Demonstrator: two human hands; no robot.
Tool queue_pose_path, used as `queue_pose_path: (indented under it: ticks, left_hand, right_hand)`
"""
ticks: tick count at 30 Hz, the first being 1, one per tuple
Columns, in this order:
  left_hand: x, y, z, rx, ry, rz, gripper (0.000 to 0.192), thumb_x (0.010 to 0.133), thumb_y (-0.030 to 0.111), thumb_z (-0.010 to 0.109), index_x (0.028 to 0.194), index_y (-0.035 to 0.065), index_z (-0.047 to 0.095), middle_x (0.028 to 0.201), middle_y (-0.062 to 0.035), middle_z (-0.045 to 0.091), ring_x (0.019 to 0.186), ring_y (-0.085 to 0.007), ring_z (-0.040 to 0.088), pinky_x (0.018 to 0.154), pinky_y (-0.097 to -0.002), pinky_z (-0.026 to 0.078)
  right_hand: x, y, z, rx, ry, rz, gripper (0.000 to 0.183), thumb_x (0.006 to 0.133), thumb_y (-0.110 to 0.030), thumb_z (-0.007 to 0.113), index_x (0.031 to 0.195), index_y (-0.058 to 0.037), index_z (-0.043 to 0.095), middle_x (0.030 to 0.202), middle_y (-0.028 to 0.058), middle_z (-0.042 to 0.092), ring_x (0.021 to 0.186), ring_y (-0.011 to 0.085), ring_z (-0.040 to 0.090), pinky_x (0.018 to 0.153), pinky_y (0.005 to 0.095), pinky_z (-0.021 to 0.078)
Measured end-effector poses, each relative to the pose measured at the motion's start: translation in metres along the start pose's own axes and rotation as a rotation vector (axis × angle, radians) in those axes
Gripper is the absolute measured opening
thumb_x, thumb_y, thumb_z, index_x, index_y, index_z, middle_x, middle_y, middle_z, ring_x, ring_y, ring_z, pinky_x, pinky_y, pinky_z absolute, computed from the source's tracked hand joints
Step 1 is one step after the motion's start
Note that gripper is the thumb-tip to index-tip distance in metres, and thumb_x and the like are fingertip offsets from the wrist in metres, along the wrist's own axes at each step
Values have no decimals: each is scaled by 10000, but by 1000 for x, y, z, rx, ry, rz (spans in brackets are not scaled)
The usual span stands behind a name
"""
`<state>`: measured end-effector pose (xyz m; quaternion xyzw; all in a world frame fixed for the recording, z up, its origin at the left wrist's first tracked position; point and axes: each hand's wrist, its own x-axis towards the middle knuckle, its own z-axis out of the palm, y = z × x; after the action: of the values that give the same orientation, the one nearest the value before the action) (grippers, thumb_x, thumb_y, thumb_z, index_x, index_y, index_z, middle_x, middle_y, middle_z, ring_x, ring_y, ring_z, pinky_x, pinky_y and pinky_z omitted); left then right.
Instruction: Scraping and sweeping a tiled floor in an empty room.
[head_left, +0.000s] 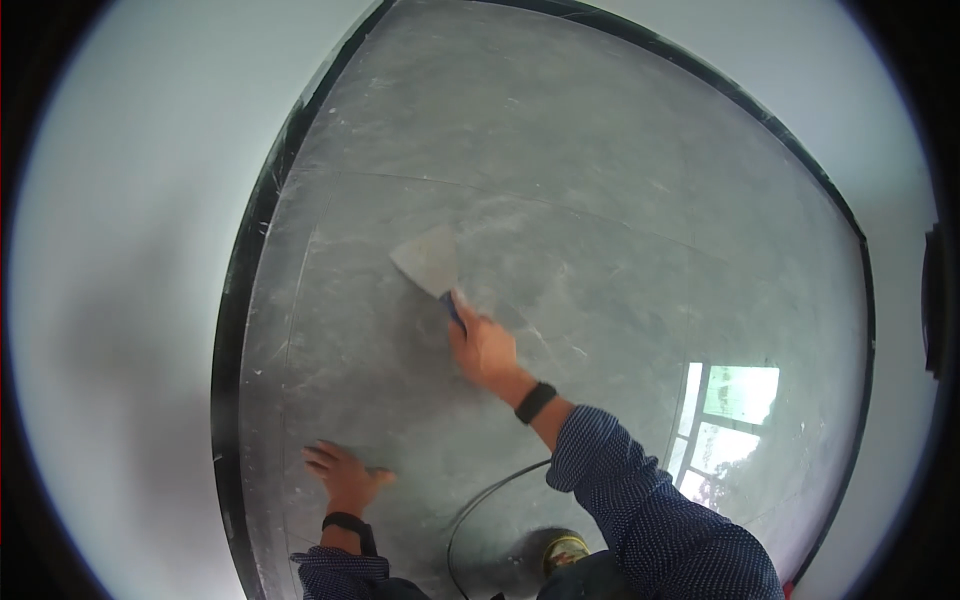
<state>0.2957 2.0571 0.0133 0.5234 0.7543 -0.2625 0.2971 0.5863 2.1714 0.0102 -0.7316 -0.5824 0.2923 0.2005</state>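
My right hand (484, 346) is closed around the dark blue handle of a wide putty knife (429, 261). Its broad, pale-smeared blade points up and left, over the grey tiled floor (600, 300); whether the edge touches the tile is hard to tell. Lower left, my left hand (346, 474) lies palm down on the tiles with its fingers apart and nothing in it. Thin joints and pale dusty smears mark the floor around both hands.
Black skirting (229, 360) runs along the pale walls at the left, top and right. A thin dark cable (457, 517) curves over the floor near my shoe (564, 553). A window's reflection shines on the tiles at right. A small red thing (787, 589) sits at the bottom right.
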Motion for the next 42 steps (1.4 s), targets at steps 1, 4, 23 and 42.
queue_pose_path:
  ticks: [1, 4, 23, 42]
  left_hand:
    - [2, -2, -1, 97, -13, 16, 1418, 611, 565, 832, 1398, -240, -31, 1469, -468, 0, 1382, -614, 9, 1135, -615, 100]
    - [3, -1, 0, 196, -27, 36, 1400, 634, 614, 792, 1389, -258, -2, 1463, -472, 36, 1374, -626, 12, 1124, -633, 101]
    - [-52, -169, 11, 114, -64, 921, 361, 858, 287, 626, 949, -63, 627, 803, -236, 659, 831, -432, 621, 780, -499, 473]
    - [-410, -230, -70, 502, -413, 831, 368, 944, 367, 535, 1049, 35, 654, 1000, -252, 656, 976, -447, 595, 850, -514, 470]
  right_hand:
    - [-23, 4, 4, -24, -7, -9, 570, 948, -312, 491, 1488, -247, 318, 909, 231, 638, 805, 437, 630, 704, 545, 499]
    - [-90, 18, 9, -26, -38, -55, 587, 942, -302, 513, 1491, -255, 312, 872, 221, 636, 705, 440, 621, 620, 538, 498]
    - [-281, -101, -76, 419, -524, 234, 460, 852, -193, 563, 1299, -98, 508, 1049, 202, 663, 1002, 402, 621, 836, 482, 498]
    - [-506, -309, -212, 715, -208, 626, 373, 736, -186, 615, 1108, -169, 641, 859, 182, 666, 856, 390, 651, 733, 490, 504]
